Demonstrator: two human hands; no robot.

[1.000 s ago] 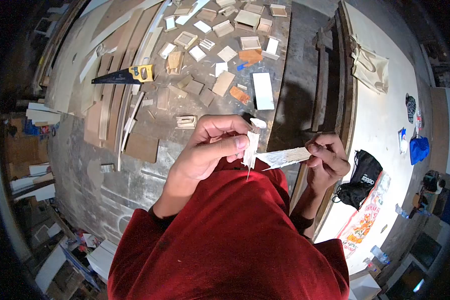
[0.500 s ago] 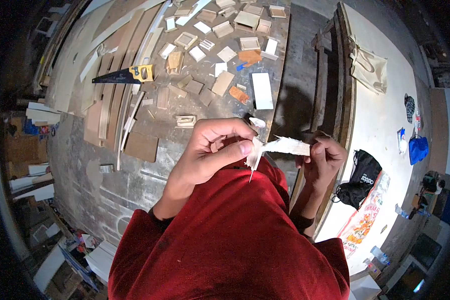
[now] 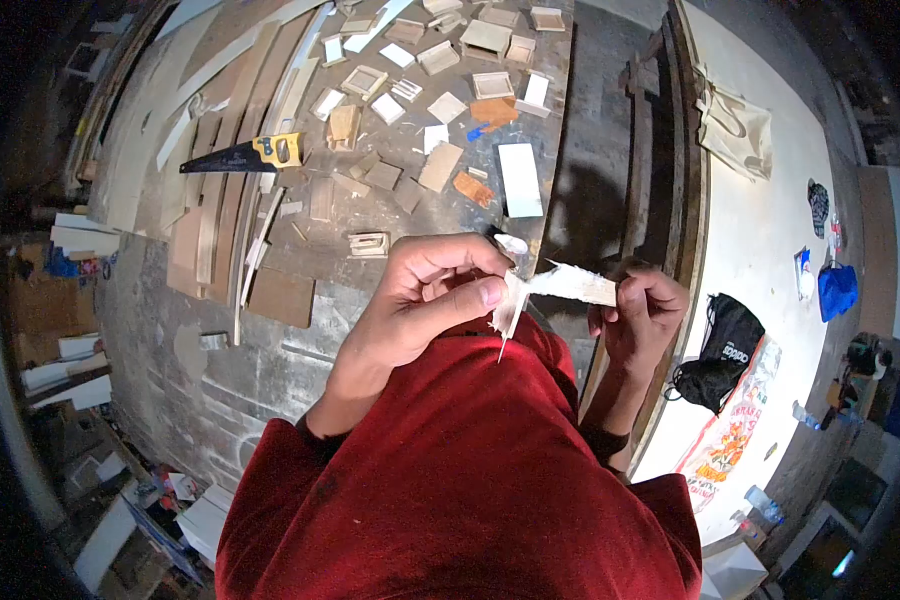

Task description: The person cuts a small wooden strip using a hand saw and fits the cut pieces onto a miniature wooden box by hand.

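A pale, splintered strip of thin wood is stretched between my two hands, above my red shirt. My left hand pinches its ragged, frayed end between thumb and fingers. From that pinch a torn flap hangs down, with a thin sliver pointing toward the shirt. The fingers of my right hand are closed on the other, straighter end. Between the hands the strip looks bent and torn, with fibres standing up along its upper edge; whether it is still joined through, I cannot tell.
A handsaw with a yellow handle lies by long boards at the left of the worktable. Several small wooden boxes and offcuts, including a white panel, are scattered ahead. At right, a pale table bears a black drawstring bag and a canvas bag.
The strip has turned slightly in my hands, its torn upper edge now standing higher near the middle. Both hands keep their grip and have barely moved.
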